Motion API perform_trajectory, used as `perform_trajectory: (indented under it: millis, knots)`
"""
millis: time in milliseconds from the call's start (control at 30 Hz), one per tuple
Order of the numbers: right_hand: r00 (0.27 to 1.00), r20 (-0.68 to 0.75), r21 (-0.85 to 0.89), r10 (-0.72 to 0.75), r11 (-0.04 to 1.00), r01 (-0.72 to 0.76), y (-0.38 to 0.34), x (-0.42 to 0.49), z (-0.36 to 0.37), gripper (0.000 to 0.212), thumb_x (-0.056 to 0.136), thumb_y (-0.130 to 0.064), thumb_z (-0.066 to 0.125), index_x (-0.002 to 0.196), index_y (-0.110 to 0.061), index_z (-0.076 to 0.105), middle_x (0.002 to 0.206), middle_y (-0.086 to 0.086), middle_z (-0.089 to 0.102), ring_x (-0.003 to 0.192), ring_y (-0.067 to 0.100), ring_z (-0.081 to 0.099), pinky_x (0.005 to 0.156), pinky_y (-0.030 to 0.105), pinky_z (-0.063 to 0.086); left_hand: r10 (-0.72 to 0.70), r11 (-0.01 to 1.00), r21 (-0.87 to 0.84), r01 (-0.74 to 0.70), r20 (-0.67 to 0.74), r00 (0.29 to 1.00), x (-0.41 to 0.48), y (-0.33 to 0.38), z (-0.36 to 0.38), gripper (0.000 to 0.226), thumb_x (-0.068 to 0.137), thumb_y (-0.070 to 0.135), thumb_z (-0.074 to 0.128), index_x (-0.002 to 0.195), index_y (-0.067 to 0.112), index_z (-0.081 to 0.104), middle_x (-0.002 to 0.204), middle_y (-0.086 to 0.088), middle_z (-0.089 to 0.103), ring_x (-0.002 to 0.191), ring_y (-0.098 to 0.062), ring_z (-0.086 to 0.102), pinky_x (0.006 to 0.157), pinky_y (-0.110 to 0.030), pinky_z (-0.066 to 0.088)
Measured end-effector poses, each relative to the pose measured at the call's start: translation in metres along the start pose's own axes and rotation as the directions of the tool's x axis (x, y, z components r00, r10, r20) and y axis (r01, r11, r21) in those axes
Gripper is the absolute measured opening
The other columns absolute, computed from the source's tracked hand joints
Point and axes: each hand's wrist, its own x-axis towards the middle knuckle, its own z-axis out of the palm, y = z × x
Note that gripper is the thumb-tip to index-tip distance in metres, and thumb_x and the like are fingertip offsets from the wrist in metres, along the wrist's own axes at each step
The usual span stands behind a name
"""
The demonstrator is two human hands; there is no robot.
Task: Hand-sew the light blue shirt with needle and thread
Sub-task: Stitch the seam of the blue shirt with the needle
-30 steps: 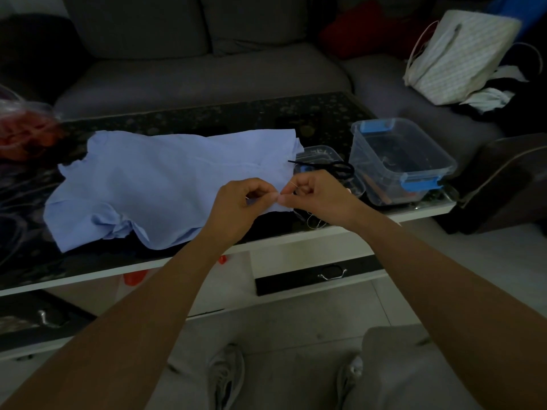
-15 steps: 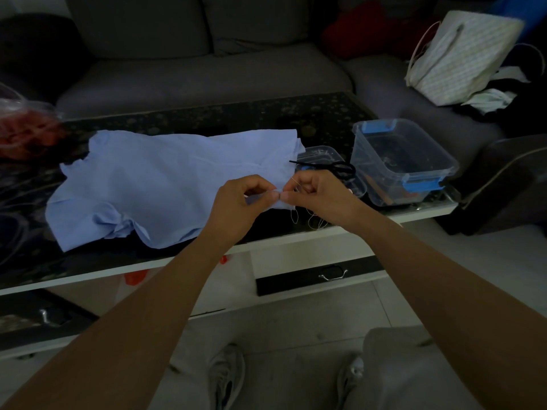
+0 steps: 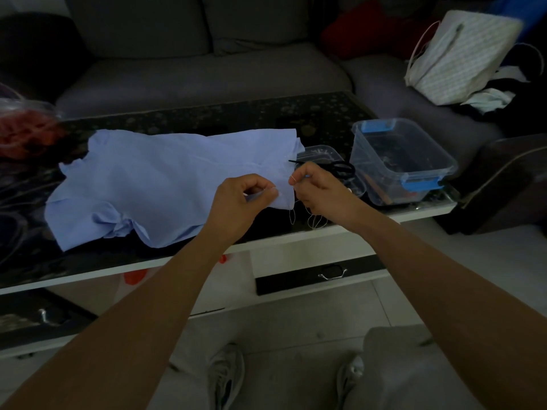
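one clear tub and black scissors sit beside the shirt.

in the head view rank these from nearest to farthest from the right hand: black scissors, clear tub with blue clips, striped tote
1. black scissors: just behind the right hand, on the table.
2. clear tub: further right, at the table's right end.
3. striped tote: far back right, up on the sofa.

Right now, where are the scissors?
In the head view, the black scissors lie right of the blue shirt, just behind the right hand and beside the clear plastic box.
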Motion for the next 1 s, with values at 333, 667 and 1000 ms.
perform_trajectory:
  millis: [333, 667, 1000]
  knots:
    - [0.988, -0.041, -0.134, -0.152, 0.980, 0.145, 0.010, 0.005, -0.001, 0.010, 0.092, 0.000, 0.053, 0.092, -0.005, 0.062, 0.081, 0.024, 0.057, 0.067, 0.016, 0.049, 0.065, 0.028, 0.041, 0.014, 1.000, -0.026, -0.014, 0.007, 1.000, -0.001, 0.001, -0.001, 0.005, 0.087, 0.014, 0.067, 0.086, 0.015, 0.072, 0.079, 0.012, 0.067, 0.071, 0.005, 0.058, 0.071, -0.008, 0.044]
    - [0.984, -0.032, -0.135, -0.173, 0.977, 0.167, 0.010, 0.005, -0.001, 0.010, 0.090, 0.001, 0.054, 0.089, -0.006, 0.062, 0.078, 0.009, 0.058, 0.070, 0.011, 0.052, 0.067, 0.024, 0.043, 0.012, 0.999, -0.048, -0.011, 0.013, 1.000, -0.002, 0.002, -0.001, 0.008, 0.087, 0.013, 0.067, 0.086, 0.019, 0.072, 0.082, 0.016, 0.068, 0.075, 0.008, 0.061, 0.073, -0.008, 0.045]
    - [0.981, -0.017, -0.173, -0.192, 0.967, 0.186, 0.008, 0.004, 0.002, 0.010, 0.089, 0.001, 0.054, 0.091, -0.004, 0.062, 0.082, 0.007, 0.062, 0.075, 0.013, 0.058, 0.073, 0.030, 0.049, 0.008, 0.998, -0.066, -0.007, 0.013, 1.000, -0.003, 0.006, -0.002, 0.010, 0.086, 0.013, 0.068, 0.084, 0.022, 0.071, 0.081, 0.019, 0.068, 0.075, 0.008, 0.063, 0.072, -0.007, 0.045]
